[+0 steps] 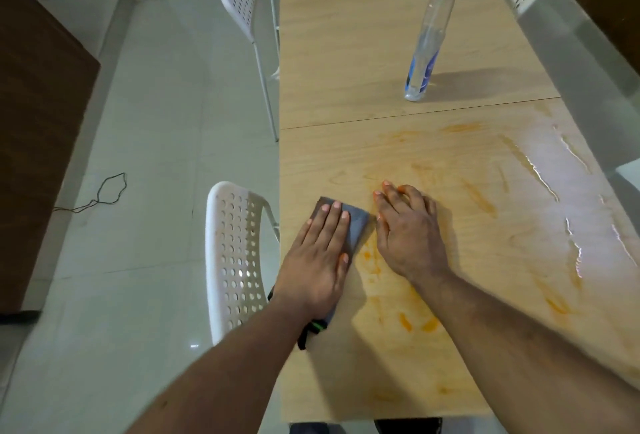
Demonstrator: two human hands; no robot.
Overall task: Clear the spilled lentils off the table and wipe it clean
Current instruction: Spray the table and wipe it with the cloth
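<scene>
left hand (320, 257) flat, fingers straight, pressing folded grey cloth (356, 225); orange smears (372, 262) just right of cloth; right hand (408, 229) flat beside.

the table (346, 52) is pale wood with orange smears (415, 322). the cloth (356, 225) is grey. at 12 o'clock the bottle (427, 42) is clear with a blue top, and the chairs (235, 260) are white with holes.

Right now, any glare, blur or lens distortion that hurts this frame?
Head view: bright glare on the wet streak at the table's right side; wide-angle bending tilts the spray bottle and chairs; frame edges soft; left hand on the cloth and right hand reasonably sharp.
</scene>
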